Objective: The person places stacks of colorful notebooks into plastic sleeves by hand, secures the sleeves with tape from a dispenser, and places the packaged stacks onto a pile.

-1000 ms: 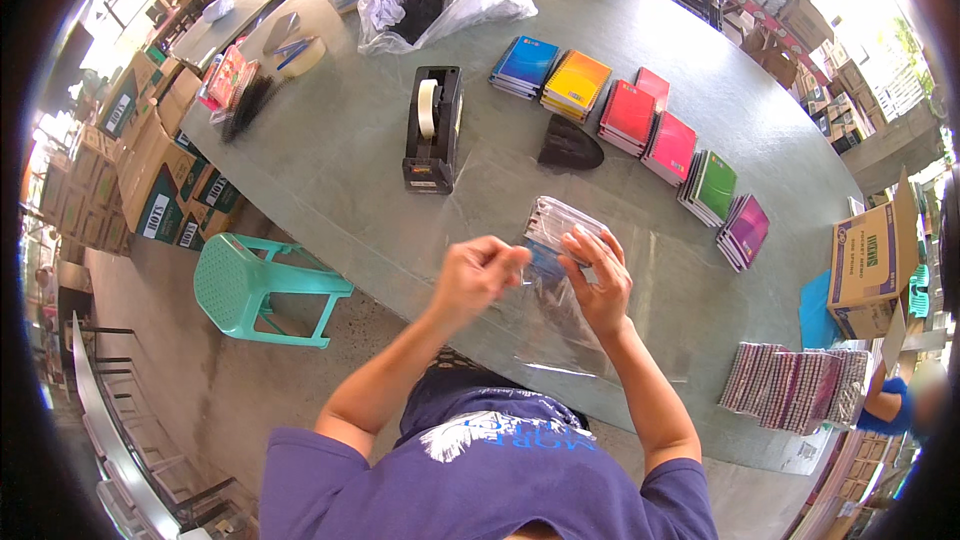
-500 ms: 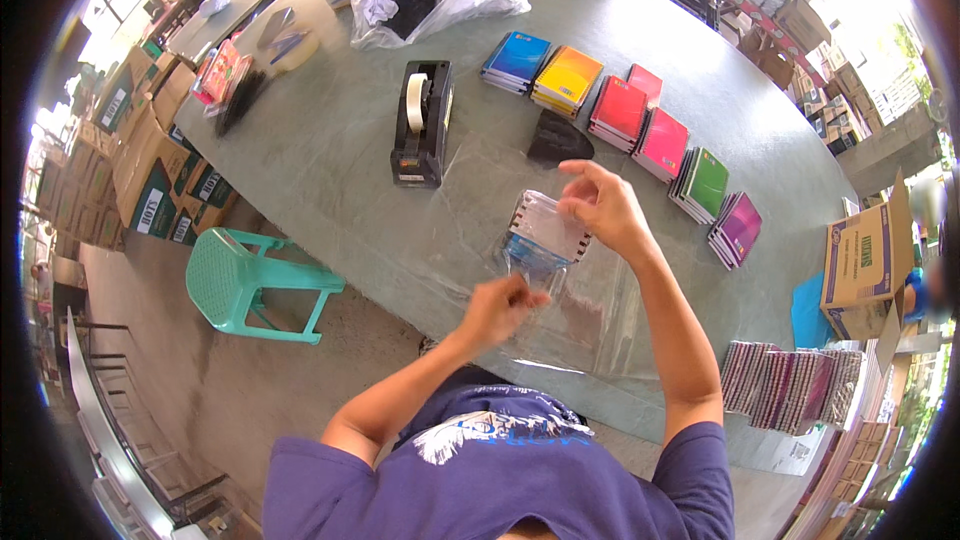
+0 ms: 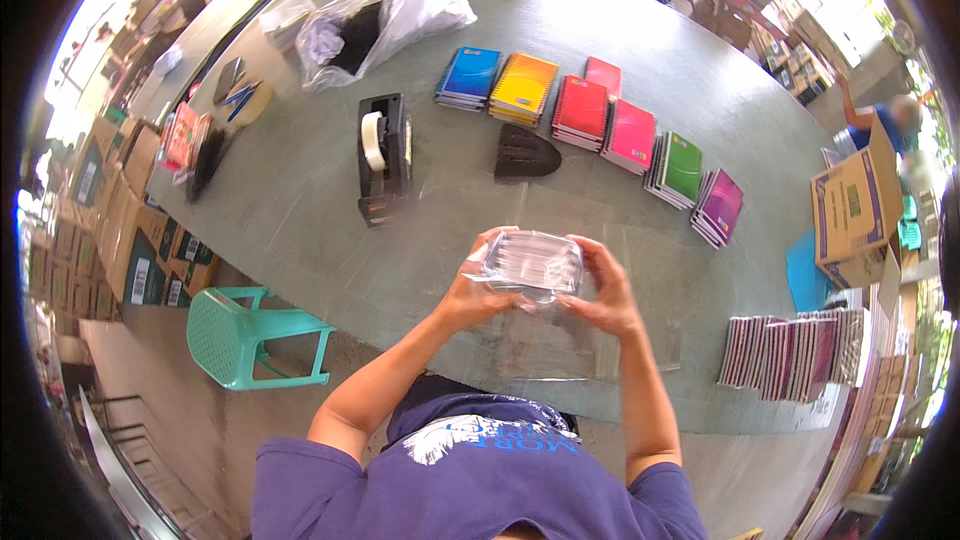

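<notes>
Cupping a plastic-wrapped bundle [image 3: 537, 262] from both sides, as the head view showed, the left hand [image 3: 472, 292] and the right hand [image 3: 608, 290] were partly curled, with thumbs at its near edge and fingers at its far corners. The bundle was between them over the grey table [image 3: 440, 175], though whether it touched the top could not be told. Clear plastic sheets [image 3: 590, 355] lay near it, and beyond stood a black tape dispenser [image 3: 398, 155], a dark flat piece [image 3: 525, 154] and a curved row of colourful notebook stacks [image 3: 580, 112].
</notes>
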### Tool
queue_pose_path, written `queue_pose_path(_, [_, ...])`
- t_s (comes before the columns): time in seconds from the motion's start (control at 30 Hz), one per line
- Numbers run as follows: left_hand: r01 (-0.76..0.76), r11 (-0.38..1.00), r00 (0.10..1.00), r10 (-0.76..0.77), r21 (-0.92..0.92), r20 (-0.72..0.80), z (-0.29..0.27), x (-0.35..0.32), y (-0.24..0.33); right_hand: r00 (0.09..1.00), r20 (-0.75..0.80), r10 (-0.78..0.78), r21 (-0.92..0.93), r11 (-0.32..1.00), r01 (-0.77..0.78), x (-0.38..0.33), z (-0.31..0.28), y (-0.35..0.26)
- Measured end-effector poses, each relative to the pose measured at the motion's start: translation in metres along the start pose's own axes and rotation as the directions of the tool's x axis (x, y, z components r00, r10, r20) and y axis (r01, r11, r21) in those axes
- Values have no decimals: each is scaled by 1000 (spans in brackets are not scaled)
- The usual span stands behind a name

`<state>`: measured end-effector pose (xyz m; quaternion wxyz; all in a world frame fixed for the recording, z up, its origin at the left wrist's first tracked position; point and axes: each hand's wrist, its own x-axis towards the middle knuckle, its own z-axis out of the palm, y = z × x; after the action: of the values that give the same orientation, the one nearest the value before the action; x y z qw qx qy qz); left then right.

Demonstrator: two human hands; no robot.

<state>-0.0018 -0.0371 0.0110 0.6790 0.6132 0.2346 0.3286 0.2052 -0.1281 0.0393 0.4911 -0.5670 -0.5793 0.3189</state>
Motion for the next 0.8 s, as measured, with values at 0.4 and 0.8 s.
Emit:
queue_pose_path(0.4, [-40,976,996,56,213,-69,20,40,48,942,-272,194,363,928,-86,1,38,-29])
queue_pose_path(0.8, [-645,333,756,406,688,513,-10,35,186,974,-150,168,-541,811,-223,16,-54,-159])
